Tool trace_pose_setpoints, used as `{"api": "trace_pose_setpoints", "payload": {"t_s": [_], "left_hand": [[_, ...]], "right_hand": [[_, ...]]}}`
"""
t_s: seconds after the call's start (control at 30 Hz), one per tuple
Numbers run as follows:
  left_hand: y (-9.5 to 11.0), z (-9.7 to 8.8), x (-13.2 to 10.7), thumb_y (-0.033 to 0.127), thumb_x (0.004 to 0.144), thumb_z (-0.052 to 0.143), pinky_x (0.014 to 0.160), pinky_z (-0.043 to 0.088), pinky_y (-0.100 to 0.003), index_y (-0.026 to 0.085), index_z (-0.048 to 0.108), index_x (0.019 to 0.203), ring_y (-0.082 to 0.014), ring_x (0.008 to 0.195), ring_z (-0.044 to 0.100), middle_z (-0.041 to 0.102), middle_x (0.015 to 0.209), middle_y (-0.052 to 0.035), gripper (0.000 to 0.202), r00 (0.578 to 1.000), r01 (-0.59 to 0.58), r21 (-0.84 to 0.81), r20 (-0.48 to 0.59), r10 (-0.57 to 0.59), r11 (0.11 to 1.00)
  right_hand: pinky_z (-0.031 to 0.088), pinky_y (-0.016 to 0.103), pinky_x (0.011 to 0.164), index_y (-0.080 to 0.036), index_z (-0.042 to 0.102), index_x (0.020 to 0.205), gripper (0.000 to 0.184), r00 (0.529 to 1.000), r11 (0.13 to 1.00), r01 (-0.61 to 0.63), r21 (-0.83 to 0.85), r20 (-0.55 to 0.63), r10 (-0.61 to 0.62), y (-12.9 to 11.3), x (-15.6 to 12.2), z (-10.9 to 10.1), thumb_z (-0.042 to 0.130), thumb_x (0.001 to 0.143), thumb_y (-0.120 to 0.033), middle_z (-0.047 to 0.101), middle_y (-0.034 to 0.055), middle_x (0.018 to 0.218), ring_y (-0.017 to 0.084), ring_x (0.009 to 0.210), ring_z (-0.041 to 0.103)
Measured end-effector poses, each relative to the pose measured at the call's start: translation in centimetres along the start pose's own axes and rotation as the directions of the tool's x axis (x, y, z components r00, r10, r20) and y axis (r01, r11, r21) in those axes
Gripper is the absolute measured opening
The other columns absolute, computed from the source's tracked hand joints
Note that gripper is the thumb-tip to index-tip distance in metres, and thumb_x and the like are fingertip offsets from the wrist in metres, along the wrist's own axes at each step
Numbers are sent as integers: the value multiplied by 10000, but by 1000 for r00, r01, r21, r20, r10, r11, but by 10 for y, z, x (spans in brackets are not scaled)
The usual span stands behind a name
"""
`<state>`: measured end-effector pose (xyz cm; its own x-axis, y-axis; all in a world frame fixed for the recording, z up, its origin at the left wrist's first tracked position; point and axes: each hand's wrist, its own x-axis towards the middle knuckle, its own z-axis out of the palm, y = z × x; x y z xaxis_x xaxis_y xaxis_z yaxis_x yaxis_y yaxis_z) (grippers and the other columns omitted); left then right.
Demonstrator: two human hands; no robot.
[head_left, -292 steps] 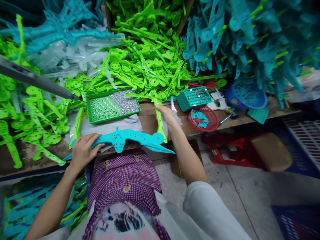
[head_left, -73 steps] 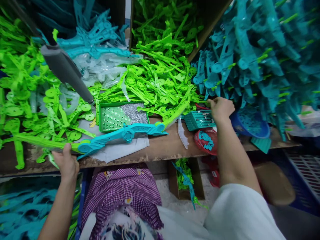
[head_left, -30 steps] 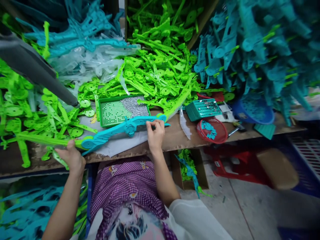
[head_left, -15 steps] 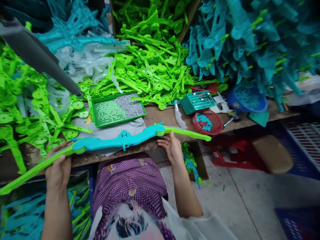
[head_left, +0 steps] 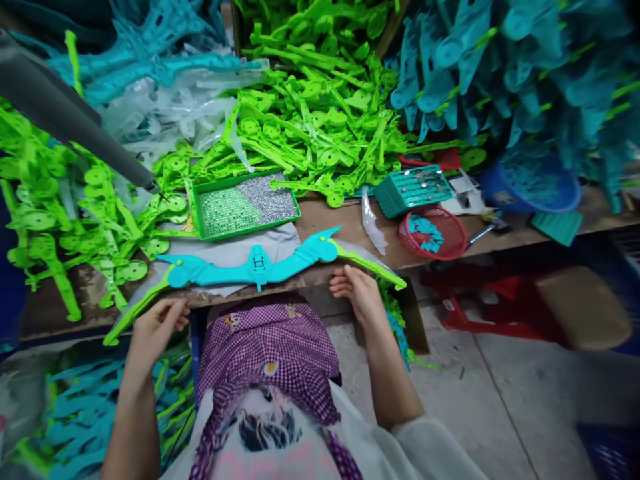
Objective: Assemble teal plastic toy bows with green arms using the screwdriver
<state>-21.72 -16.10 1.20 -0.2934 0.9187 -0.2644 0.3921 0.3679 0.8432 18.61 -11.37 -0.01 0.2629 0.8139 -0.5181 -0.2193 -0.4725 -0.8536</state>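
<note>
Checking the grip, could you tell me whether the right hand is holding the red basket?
No, the right hand lies by the green limb of the toy bow, apart from the red basket.

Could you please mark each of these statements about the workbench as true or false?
1. The bow has a teal middle and green limbs. True.
2. The tray is empty. False: small silver bits fill its right half.
3. The red basket holds teal pieces. True.
4. The right hand grips the grey tool. False: it is by the bow's right limb, and no hand is on the tool.
5. The left hand is by the bow's left limb. True.
</note>
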Motion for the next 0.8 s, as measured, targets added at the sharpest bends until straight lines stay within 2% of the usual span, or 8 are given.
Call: {"api": "trace_pose_setpoints", "payload": {"t_s": [0.1,0.17,0.2,0.27,0.33,0.4,0.63,0.8], "left_hand": [[24,17,-1,475,807,673,768,555,-325,216,701,982,-210,815,682,717,950,-61,315,922,-378,262,15,387,888],[40,30,11,441,843,652,918,496,-372,216,667,1102,-245,1016,638,684,1079,-85,343,822,-563,386,170,543,731],[46,37,20,433,853,645,959,464,-398,203,636,1179,-266,1093,604,661,1145,-109,400,776,-627,427,267,572,651],[55,49,38,407,850,662,962,428,-428,179,574,1280,-295,1142,571,629,1222,-138,495,707,-705,496,428,563,507],[59,58,51,378,863,655,961,397,-436,180,558,1303,-293,1121,579,638,1216,-137,492,665,-744,524,523,534,413],[59,62,57,367,882,633,973,364,-434,204,573,1288,-275,1078,599,659,1186,-120,441,638,-767,523,567,521,372],[44,63,60,429,912,561,939,336,-407,239,623,1240,-264,1009,635,698,1099,-100,384,614,-776,522,494,615,355],[43,63,64,452,922,535,918,349,-391,236,631,1246,-268,1024,637,699,1121,-100,401,586,-787,545,513,627,290]], "right_hand": [[486,255,449,-196,690,760,328,929,938,260,-229,-204,-307,-22,-11,-34,707,708,-520,693,45,632,155,503,627],[484,314,506,-210,695,816,249,729,830,400,-389,-414,-546,-47,4,-65,608,807,-442,706,80,719,189,553,640],[481,354,529,-205,696,848,261,600,790,384,-478,-521,-607,-60,19,-82,530,850,-407,712,114,756,218,576,647],[489,425,696,-160,728,871,198,505,721,111,-684,-586,-633,-85,57,-114,556,807,-236,726,206,893,284,785,683],[447,444,828,-108,751,956,255,545,634,-146,-760,-596,-589,-104,92,-140,598,754,-135,710,271,995,319,961,658],[429,438,829,-46,735,1047,324,549,631,-237,-738,-638,-540,-115,116,-158,596,762,-115,690,313,1029,319,954,645],[448,315,671,-3,743,940,255,610,666,-149,-731,-598,-520,-117,128,-171,648,767,-165,715,192,805,168,634,568],[436,224,558,-37,630,1157,385,651,647,-72,-759,-527,-546,-111,131,-178,420,913,-249,674,77,753,104,562,551]]}}
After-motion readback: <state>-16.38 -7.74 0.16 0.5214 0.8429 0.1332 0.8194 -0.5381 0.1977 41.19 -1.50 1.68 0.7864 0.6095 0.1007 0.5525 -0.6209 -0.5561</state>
